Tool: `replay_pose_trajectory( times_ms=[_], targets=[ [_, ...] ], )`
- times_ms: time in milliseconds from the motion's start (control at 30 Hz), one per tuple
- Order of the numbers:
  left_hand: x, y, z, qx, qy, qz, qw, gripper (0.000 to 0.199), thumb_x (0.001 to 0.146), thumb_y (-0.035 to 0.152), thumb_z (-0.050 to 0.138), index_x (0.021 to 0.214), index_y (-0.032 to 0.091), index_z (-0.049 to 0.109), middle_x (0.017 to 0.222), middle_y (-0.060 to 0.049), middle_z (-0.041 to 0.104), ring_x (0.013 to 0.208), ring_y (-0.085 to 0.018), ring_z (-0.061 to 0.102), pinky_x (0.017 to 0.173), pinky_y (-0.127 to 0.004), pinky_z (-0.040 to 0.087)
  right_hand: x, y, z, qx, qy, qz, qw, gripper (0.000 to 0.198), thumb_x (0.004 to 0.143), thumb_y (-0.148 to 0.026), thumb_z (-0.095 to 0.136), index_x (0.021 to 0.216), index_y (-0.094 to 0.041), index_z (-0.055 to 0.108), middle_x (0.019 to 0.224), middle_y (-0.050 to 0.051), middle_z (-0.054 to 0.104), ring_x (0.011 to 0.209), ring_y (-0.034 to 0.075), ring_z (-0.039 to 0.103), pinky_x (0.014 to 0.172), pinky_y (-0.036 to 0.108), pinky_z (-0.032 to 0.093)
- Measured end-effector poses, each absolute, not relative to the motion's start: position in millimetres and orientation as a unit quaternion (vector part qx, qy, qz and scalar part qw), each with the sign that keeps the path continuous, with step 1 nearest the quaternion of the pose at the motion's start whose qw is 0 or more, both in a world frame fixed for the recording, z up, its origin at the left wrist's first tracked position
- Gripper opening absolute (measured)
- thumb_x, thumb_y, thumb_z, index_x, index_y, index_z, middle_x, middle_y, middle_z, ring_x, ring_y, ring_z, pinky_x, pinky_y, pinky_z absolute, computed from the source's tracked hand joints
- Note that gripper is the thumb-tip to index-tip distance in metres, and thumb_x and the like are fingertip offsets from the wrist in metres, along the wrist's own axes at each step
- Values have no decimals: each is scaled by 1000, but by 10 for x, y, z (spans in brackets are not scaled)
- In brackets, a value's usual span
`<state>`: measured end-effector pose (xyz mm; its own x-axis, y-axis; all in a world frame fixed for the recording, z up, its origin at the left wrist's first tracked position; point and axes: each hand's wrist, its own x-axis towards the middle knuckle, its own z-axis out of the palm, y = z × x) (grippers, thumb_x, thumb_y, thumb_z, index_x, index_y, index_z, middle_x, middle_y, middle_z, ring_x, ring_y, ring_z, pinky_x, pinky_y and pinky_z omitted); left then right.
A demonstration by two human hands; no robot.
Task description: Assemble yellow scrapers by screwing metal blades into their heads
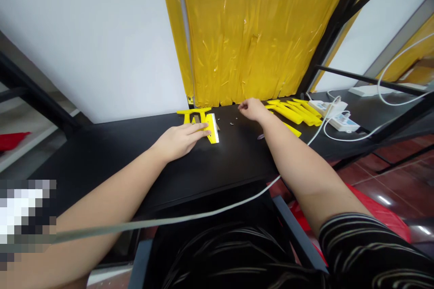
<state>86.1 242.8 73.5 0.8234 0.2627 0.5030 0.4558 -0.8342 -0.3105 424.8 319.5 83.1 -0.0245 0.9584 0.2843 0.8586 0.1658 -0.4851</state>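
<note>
A yellow scraper [212,135] is held by the left hand [178,139], whose fingers are laid nearly straight across its face; the thumb is hidden, so how tightly it is gripped cannot be told. The scraper's pale straight edge is turned to the right, away from the fingertips. Just beyond those fingers, another yellow tool [194,111] is seen on the black table [233,158], partly covered by the hand and scraper. The right hand [253,109] is set apart, farther right and slightly beyond the left, with its fingers curled and their tips drawn close together; whether anything small is pinched there cannot be told. Between the two hands, a few tiny bits [232,123] are scattered on the table. A small object [260,137], too small to be identified, is seen on the near side of the right hand, beside the forearm. To the right of that hand, several yellow handles [292,114] are laid close together. Beyond them, farther right, white sockets [344,122] are placed. Nearer than both hands, a white cable [237,206] is stretched across. Behind the hands, a yellow curtain [251,31] is hung beside a white panel [111,45].
</note>
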Motion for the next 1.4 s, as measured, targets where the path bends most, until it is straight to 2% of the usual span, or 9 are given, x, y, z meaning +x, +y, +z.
replay_pose_trajectory(
  times_ms=[67, 167, 467, 567, 667, 800, 900, 1133, 1400],
  targets=[
    [858, 2436, 728, -929, -193, -230, 215, 37, 102, 17, 51, 131, 25, 72, 143, -6, 68, 120, -23, 72, 96, -41, 64, 4265, 3194, 808, -653, -730, 65, 188, 19, 85, -9, 70, 97, -18, 82, 106, 10, 81, 107, 27, 74, 104, 39, 55],
    [850, 2443, 720, -930, -193, -229, 214, 37, 102, 17, 51, 131, 25, 72, 143, -6, 68, 120, -23, 72, 95, -40, 65, 4203, 3204, 761, -653, -746, 44, 127, 20, 86, -13, 72, 101, -19, 83, 110, 10, 81, 108, 28, 74, 102, 39, 55],
    [851, 2444, 733, -931, -177, -226, 226, 35, 102, 16, 51, 129, 24, 73, 141, -5, 69, 120, -24, 72, 91, -40, 66, 4124, 3280, 634, -643, -755, 34, 122, 15, 86, -10, 68, 87, -17, 81, 98, 11, 80, 97, 25, 74, 92, 34, 54],
    [853, 2439, 732, -931, -181, -221, 228, 35, 102, 17, 51, 127, 25, 74, 141, -6, 69, 120, -23, 72, 90, -38, 66, 4095, 3245, 650, -612, -766, 85, 178, 11, 87, -13, 67, 88, -16, 78, 94, 10, 78, 90, 22, 71, 87, 33, 54],
    [857, 2426, 736, -930, -195, -208, 231, 34, 103, 18, 52, 127, 27, 74, 143, -7, 67, 117, -24, 73, 84, -37, 67, 4008, 3166, 701, -481, -806, 199, 282, 12, 91, -25, 68, 94, -16, 76, 88, 6, 73, 80, 18, 66, 79, 32, 53],
    [871, 2392, 758, -928, -216, -182, 244, 36, 103, 19, 52, 128, 30, 74, 141, -8, 67, 109, -22, 75, 76, -32, 66, 3811, 3037, 758, -311, -838, 263, 365, 13, 86, -32, 75, 91, -19, 75, 101, 7, 69, 98, 20, 65, 89, 36, 54],
    [884, 2370, 776, -929, -212, -164, 257, 37, 103, 18, 50, 129, 31, 73, 137, -9, 68, 105, -21, 75, 72, -29, 64, 3680, 2977, 753, -266, -837, 300, 373, 14, 83, -32, 79, 89, -20, 75, 108, 8, 67, 109, 22, 63, 94, 38, 54],
    [892, 2360, 781, -926, -204, -146, 281, 38, 102, 16, 51, 130, 31, 72, 135, -8, 68, 109, -22, 73, 70, -29, 63, 3563, 2961, 676, -259, -765, 462, 366, 27, 77, -35, 84, 87, -18, 66, 82, 0, 66, 74, 13, 63, 76, 32, 57],
    [889, 2376, 758, -929, -197, -141, 279, 38, 102, 17, 50, 130, 31, 73, 135, -9, 69, 111, -23, 73, 72, -31, 65, 3448, 2899, 617, -272, -676, 554, 403, 51, 69, -28, 89, 92, -24, 43, 72, -9, 60, 63, 9, 58, 61, 23, 52]
  ],
)
